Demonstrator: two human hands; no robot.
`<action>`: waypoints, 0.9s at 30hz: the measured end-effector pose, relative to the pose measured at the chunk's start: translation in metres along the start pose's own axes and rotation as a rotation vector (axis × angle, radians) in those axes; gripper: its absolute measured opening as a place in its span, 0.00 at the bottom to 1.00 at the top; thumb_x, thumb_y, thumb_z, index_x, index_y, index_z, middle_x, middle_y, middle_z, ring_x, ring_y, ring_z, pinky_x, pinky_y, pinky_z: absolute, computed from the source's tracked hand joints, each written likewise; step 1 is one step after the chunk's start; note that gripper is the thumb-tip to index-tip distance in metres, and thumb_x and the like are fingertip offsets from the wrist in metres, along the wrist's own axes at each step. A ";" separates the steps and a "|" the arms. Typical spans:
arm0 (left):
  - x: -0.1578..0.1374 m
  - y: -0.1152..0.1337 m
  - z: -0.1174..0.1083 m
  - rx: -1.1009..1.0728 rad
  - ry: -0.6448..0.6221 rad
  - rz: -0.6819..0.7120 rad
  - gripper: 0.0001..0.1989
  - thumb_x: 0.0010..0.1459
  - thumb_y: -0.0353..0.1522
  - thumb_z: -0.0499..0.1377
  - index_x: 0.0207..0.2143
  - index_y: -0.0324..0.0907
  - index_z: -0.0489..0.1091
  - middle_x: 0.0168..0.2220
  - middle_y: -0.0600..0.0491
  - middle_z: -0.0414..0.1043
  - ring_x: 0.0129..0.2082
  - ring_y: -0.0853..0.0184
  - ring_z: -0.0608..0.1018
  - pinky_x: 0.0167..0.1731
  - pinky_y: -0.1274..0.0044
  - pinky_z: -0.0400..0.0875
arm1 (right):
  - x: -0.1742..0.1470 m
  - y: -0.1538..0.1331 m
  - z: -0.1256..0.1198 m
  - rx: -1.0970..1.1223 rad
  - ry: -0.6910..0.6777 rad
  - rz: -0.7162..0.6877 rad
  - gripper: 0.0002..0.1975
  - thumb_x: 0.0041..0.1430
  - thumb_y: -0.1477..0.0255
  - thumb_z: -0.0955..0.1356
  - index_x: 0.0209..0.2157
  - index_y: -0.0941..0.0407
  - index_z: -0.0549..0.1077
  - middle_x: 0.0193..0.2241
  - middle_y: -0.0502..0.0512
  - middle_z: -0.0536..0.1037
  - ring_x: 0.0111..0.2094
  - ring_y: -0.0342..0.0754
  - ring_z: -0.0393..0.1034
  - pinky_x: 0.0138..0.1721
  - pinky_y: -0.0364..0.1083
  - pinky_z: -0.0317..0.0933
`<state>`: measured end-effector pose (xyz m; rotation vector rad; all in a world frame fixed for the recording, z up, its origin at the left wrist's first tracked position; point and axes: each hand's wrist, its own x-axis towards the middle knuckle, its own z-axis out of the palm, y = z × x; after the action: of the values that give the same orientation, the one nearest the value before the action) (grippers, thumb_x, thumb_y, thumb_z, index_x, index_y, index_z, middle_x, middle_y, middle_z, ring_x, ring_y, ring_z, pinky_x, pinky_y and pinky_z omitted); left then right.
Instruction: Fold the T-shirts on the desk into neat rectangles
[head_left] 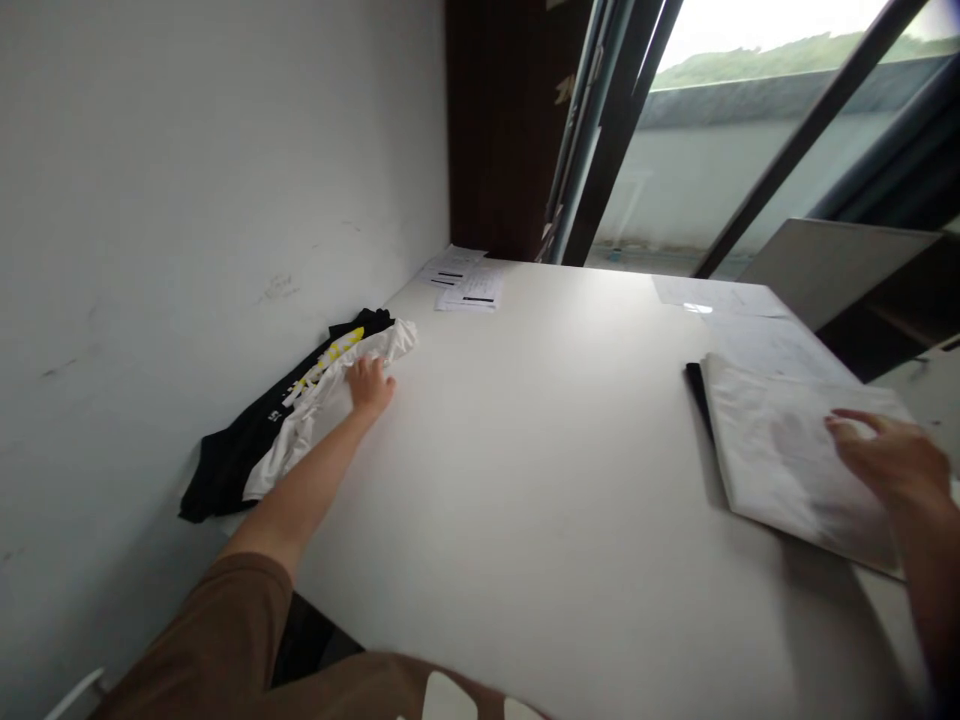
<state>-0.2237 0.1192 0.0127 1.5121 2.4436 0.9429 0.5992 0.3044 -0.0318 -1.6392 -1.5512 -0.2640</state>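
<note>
At the table's left edge, my left hand [369, 387] is on a crumpled white garment [307, 425], fingers bent down into the cloth. Behind it, against the wall, a black garment [236, 450] with white and yellow print lies bunched. Far to the right, my right hand [892, 455] rests over a flat white plastic packet [780, 450], thumb and forefinger stretched out over its top. A dark edge [697, 385] sticks out at the packet's left side. The packet's far right part is hidden by my hand and forearm.
The white table [540, 450] lies between my hands. Printed papers [471, 285] sit at its far left corner, and clear sheets [720, 300] at the far right. The wall [187, 200] borders the left side; glass doors [675, 180] stand beyond.
</note>
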 end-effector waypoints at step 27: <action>-0.045 0.132 0.083 -0.229 -0.590 0.241 0.15 0.62 0.35 0.61 0.49 0.41 0.78 0.43 0.46 0.81 0.39 0.64 0.79 0.44 0.74 0.73 | -0.160 -0.364 0.095 0.298 -0.650 -0.232 0.12 0.73 0.62 0.68 0.47 0.51 0.82 0.51 0.61 0.79 0.54 0.58 0.68 0.59 0.54 0.59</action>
<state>-0.0665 0.1590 0.0110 1.7173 1.7188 0.6518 0.2015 0.2095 -0.0432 -1.3699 -2.1438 0.4080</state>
